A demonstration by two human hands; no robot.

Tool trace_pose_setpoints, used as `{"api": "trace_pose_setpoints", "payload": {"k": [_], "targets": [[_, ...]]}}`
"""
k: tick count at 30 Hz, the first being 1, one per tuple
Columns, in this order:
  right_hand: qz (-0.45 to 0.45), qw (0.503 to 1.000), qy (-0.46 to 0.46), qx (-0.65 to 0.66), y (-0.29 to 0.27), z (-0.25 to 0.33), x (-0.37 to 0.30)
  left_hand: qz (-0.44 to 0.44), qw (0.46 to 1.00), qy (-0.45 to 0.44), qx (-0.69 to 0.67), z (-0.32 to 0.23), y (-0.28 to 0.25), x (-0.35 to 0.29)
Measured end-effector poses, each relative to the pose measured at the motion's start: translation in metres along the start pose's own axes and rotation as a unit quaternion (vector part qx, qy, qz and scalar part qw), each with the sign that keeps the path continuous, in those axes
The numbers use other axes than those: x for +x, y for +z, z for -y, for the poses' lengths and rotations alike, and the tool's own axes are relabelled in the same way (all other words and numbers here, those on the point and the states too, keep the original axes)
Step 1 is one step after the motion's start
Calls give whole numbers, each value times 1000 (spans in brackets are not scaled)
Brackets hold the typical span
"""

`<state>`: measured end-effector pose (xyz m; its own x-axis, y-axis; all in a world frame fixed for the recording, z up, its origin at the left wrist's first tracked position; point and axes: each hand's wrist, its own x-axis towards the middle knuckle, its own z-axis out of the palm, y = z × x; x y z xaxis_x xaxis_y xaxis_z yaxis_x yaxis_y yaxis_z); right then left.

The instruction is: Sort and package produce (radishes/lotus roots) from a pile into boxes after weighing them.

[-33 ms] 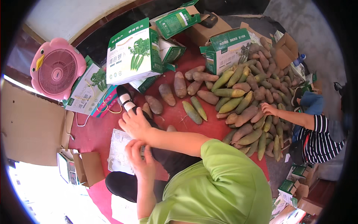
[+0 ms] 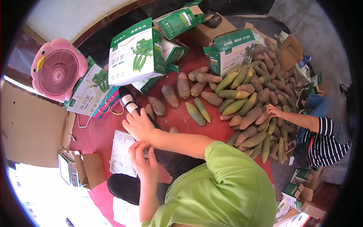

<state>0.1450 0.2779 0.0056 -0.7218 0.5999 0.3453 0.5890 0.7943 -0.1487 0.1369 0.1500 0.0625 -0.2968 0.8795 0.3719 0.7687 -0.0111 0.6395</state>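
My right hand (image 2: 138, 125) reaches over my bent leg near my shoe, its fingers spread and apparently holding nothing. Just below it is my left hand (image 2: 145, 159), with bent fingers close to the right wrist and its thumb apart. I see nothing in it. A flat, whitish, shiny rectangular thing (image 2: 120, 153) lies on the red floor covering beside my hands. Several long radishes, green ones (image 2: 195, 114) and purplish-brown ones (image 2: 169, 95), lie beyond my leg. At the right is a large radish pile (image 2: 261, 98), where another person's hand (image 2: 273, 110) touches it.
A pink fan (image 2: 58, 70) stands at the far left. Green-and-white cartons (image 2: 138, 56) stand at the back, another carton (image 2: 230, 53) beside the pile. A brown sheet of cardboard (image 2: 34, 125) and a small open box (image 2: 90, 170) are at left. A person in a striped shirt (image 2: 329, 142) sits at right.
My hands appear slightly farther right in the picture, as does much of the scene. Nothing is taken hold of or let go.
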Motion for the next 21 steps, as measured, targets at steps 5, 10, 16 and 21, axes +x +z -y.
{"api": "trace_pose_setpoints", "payload": {"k": [5,10,16,21], "targets": [[12,1000,3,5,1,-10,-4,-26,996,-67,-61,15,9,25],[26,999,23,24,1,-27,3,14,998,-44,-32,2,20,20],[83,995,35,43,19,-42,2,-1,996,-70,-62,11,35,39],[71,996,44,28,38,-57,1,57,991,-78,-89,17,48,37]]}}
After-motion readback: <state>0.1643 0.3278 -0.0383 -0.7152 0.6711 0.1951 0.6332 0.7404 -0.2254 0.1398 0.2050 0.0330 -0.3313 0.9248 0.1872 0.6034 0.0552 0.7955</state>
